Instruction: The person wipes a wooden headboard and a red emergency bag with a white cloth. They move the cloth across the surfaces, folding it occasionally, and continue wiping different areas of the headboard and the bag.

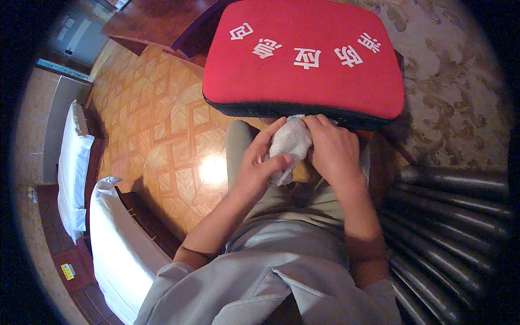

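My left hand (pixel 264 158) grips a crumpled, light grey cloth (pixel 291 140) from its left side, the thumb lying across it. On the cloth's upper right side, my right hand (pixel 331 142) rests with bent fingers, close to the near edge of a red case. That case (pixel 304 81) has a red top with white characters and a black side, and lies in front of me at the top of the view. Both hands are above my lap. Whether the cloth wraps something inside cannot be seen.
A dark wooden table (pixel 150 20) stands at the upper left, above the parquet floor (pixel 162 122). White cushions or pillows (pixel 113 243) lie at the left on dark wooden furniture. Dark ribbed radiator-like tubes (pixel 447 227) fill the lower right, with patterned carpet or wallpaper (pixel 455 101) above.
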`<state>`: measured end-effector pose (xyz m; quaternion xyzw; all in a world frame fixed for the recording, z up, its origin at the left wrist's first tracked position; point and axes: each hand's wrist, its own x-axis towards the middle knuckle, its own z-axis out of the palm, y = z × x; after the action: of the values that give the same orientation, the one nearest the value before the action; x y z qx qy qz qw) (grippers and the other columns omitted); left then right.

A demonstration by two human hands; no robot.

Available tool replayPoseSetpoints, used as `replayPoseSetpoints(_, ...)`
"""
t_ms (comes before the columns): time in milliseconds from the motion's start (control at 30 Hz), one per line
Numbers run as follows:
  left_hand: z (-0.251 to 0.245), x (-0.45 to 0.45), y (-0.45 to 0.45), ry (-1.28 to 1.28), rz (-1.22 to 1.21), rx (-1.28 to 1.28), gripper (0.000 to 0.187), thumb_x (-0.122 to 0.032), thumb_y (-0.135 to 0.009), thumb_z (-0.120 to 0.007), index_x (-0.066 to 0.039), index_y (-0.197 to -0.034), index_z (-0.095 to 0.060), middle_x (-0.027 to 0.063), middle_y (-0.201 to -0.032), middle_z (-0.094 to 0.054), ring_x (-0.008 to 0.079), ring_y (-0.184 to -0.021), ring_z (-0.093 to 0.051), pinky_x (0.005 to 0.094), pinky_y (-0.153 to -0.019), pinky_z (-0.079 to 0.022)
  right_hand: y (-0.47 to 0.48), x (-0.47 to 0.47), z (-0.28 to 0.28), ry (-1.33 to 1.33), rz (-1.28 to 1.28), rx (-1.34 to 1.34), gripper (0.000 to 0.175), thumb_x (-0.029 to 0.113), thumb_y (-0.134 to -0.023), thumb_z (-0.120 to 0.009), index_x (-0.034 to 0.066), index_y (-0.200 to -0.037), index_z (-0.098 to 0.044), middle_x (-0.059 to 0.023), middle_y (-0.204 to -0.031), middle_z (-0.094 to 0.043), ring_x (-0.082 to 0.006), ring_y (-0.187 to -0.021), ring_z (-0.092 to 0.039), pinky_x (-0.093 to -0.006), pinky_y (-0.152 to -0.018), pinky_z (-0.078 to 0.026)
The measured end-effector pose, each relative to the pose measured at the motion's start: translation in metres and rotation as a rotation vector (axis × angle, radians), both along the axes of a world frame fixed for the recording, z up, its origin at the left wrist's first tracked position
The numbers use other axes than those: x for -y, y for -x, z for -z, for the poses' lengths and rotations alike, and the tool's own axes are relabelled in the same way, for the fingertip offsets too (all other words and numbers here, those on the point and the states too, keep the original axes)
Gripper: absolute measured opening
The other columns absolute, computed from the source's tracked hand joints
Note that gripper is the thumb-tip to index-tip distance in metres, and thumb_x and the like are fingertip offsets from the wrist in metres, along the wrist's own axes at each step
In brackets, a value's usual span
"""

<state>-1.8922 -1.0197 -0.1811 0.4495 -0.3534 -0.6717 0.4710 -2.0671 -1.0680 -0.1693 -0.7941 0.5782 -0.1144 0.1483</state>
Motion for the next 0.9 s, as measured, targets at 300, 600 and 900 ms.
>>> replayPoseSetpoints(300, 0.009, 0.004, 0.000, 0.077, -0.023, 0.017, 0.078, -0.007, -0.084, -0.070, -0.004, -0.154, -0.036, 0.0126, -0.138, -0.053, 0.0216, -0.126, -0.053, 0.0330, -0.107, -0.041, -0.006, -0.017, 0.016, 0.180, 0.101, 0.234, 0.049, -0.006, -0.079, -0.068, 0.0085, -0.125, -0.061, -0.0158, -0.121, -0.062, -0.0382, -0.108, -0.066, -0.0484, -0.086, -0.056)
replayPoseSetpoints(600, 0.009, 0.009, 0.005, 0.136, -0.104, -0.010, 0.076, -0.004, -0.081, -0.068, -0.003, -0.150, -0.038, 0.0131, -0.138, -0.052, 0.0235, -0.126, -0.053, 0.0342, -0.108, -0.042, 0.006, -0.026, 0.053, 0.488, 0.095, 0.487, 0.041, -0.001, -0.081, -0.075, 0.0048, -0.120, -0.066, -0.0140, -0.119, -0.066, -0.0341, -0.104, -0.067, -0.0428, -0.088, -0.056)
replayPoseSetpoints(900, 0.020, 0.004, 0.005, 0.070, -0.133, 0.041, 0.074, -0.004, -0.082, -0.068, -0.002, -0.150, -0.040, 0.0137, -0.137, -0.053, 0.0249, -0.124, -0.054, 0.0341, -0.106, -0.043, -0.002, 0.000, 0.033, 0.019, 0.056, 0.095, 0.041, 0.004, -0.080, -0.066, 0.0089, -0.121, -0.060, -0.0156, -0.111, -0.070, -0.0392, -0.099, -0.069, -0.0494, -0.083, -0.057)
